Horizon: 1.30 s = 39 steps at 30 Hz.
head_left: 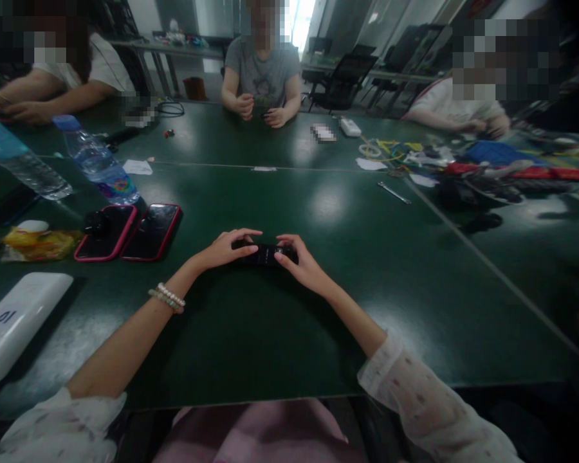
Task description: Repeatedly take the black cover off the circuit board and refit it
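Note:
A flat, dark black device (266, 255) with small light marks lies low over the green tabletop in front of me, held lengthwise between my two hands. My left hand (226, 249) grips its left end, thumb along the near side and index finger stretched over the far side. At the other end, my right hand (300, 257) pinches it with thumb and curled fingers. The fingers hide both ends, and the exact kind of device cannot be made out.
Left of me are two red-edged phones (152, 231), plastic bottles (96, 161), a yellow packet (41, 244) and a white power bank (24, 325). A wrench (394, 193) and a heap of cables and tools (506, 168) lie right. Three people sit across the table (270, 341).

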Motion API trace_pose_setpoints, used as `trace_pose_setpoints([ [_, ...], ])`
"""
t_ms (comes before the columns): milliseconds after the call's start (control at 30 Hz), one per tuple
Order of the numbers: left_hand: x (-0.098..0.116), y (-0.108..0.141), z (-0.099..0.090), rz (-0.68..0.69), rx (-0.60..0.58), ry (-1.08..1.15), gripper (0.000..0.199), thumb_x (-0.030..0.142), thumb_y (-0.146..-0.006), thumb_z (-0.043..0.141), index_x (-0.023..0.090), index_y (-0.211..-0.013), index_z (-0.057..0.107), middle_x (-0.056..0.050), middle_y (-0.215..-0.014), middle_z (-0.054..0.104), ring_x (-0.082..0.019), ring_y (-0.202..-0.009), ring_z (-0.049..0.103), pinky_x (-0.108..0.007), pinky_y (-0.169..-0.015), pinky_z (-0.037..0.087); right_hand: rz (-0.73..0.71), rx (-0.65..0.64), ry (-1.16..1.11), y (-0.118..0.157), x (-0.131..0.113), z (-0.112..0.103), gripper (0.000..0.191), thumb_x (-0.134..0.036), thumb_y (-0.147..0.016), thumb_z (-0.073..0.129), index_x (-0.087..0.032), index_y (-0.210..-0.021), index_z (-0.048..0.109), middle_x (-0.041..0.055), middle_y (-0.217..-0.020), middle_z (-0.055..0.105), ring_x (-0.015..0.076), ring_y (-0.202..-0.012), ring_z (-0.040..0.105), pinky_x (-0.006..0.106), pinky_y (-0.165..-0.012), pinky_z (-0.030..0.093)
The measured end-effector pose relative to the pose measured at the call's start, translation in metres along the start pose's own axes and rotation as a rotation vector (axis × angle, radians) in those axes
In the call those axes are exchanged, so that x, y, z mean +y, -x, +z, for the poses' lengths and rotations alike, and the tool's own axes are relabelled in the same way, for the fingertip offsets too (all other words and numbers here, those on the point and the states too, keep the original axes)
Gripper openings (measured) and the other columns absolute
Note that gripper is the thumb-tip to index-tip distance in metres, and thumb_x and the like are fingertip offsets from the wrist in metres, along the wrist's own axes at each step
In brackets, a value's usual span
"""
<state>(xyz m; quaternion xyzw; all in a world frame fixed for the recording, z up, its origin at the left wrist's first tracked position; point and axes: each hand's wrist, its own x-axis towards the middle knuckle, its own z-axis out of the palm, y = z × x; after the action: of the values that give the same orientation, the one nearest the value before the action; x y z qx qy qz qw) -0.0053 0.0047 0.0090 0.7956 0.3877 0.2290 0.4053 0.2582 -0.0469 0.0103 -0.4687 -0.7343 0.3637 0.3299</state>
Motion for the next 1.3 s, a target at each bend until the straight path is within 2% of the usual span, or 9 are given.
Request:
trace_pose_setpoints([
  [100, 0.001, 0.0, 0.0, 0.01, -0.004, 0.032, 0.054, 0.056, -0.093, 0.059, 0.028, -0.139, 0.055, -0.008, -0.116, 0.065, -0.026, -0.11, 0.061, -0.044, -0.098, 0.047, 0.052, -0.032, -0.051, -0.002, 0.0, -0.002, 0.05, -0.055, -0.09, 0.062, -0.026, -0.129, 0.052, 0.0099, -0.116, 0.063, 0.0297, -0.121, 0.056, 0.052, -0.103, 0.046],
  [333, 0.007, 0.002, -0.002, 0.001, -0.027, 0.064, 0.053, 0.055, -0.093, 0.06, 0.028, -0.138, 0.056, -0.008, -0.119, 0.063, -0.026, -0.112, 0.06, -0.044, -0.098, 0.047, 0.074, -0.063, -0.213, -0.004, -0.001, -0.003, 0.046, -0.05, -0.086, 0.07, -0.025, -0.123, 0.057, 0.0082, -0.117, 0.066, 0.0261, -0.109, 0.065, 0.048, -0.095, 0.052],
  [600, 0.01, 0.002, -0.003, -0.007, -0.065, 0.097, 0.052, 0.055, -0.092, 0.061, 0.028, -0.137, 0.055, -0.007, -0.119, 0.06, -0.025, -0.11, 0.059, -0.041, -0.093, 0.049, 0.066, -0.054, -0.197, -0.004, -0.005, -0.005, 0.04, -0.044, -0.085, 0.071, -0.023, -0.117, 0.06, 0.0072, -0.11, 0.066, 0.0236, -0.1, 0.065, 0.044, -0.087, 0.054],
  [800, 0.011, 0.003, -0.003, 0.003, -0.042, 0.056, 0.054, 0.057, -0.092, 0.06, 0.027, -0.136, 0.055, -0.008, -0.12, 0.061, -0.026, -0.11, 0.059, -0.044, -0.095, 0.048, 0.053, -0.037, -0.164, -0.004, -0.005, -0.004, 0.038, -0.045, -0.086, 0.07, -0.024, -0.116, 0.06, 0.008, -0.114, 0.066, 0.0244, -0.102, 0.064, 0.045, -0.089, 0.053],
  [1033, 0.014, 0.005, -0.003, -0.056, -0.055, -0.066, 0.069, 0.059, -0.081, 0.072, 0.033, -0.141, 0.051, -0.009, -0.139, 0.056, -0.036, -0.128, 0.051, -0.056, -0.106, 0.039, 0.068, -0.028, -0.155, -0.006, -0.003, -0.003, 0.039, -0.047, -0.087, 0.068, -0.025, -0.117, 0.059, 0.0079, -0.117, 0.065, 0.0255, -0.107, 0.063, 0.047, -0.093, 0.051],
  [1200, 0.013, 0.004, -0.002, -0.005, -0.058, -0.037, 0.074, 0.055, -0.081, 0.074, 0.032, -0.145, 0.045, -0.009, -0.141, 0.057, -0.034, -0.131, 0.051, -0.055, -0.111, 0.034, 0.062, 0.008, -0.039, -0.006, 0.0, -0.002, 0.037, -0.051, -0.089, 0.064, -0.028, -0.117, 0.06, 0.0065, -0.12, 0.063, 0.0291, -0.121, 0.052, 0.051, -0.102, 0.044],
  [1300, 0.01, 0.004, -0.001, -0.011, -0.043, -0.046, 0.08, 0.054, -0.079, 0.076, 0.032, -0.148, 0.042, -0.01, -0.147, 0.052, -0.035, -0.135, 0.048, -0.055, -0.111, 0.034, 0.067, 0.05, 0.033, -0.005, -0.001, 0.001, 0.034, -0.051, -0.092, 0.058, -0.029, -0.117, 0.06, 0.0068, -0.122, 0.061, 0.0299, -0.125, 0.045, 0.053, -0.106, 0.041],
])
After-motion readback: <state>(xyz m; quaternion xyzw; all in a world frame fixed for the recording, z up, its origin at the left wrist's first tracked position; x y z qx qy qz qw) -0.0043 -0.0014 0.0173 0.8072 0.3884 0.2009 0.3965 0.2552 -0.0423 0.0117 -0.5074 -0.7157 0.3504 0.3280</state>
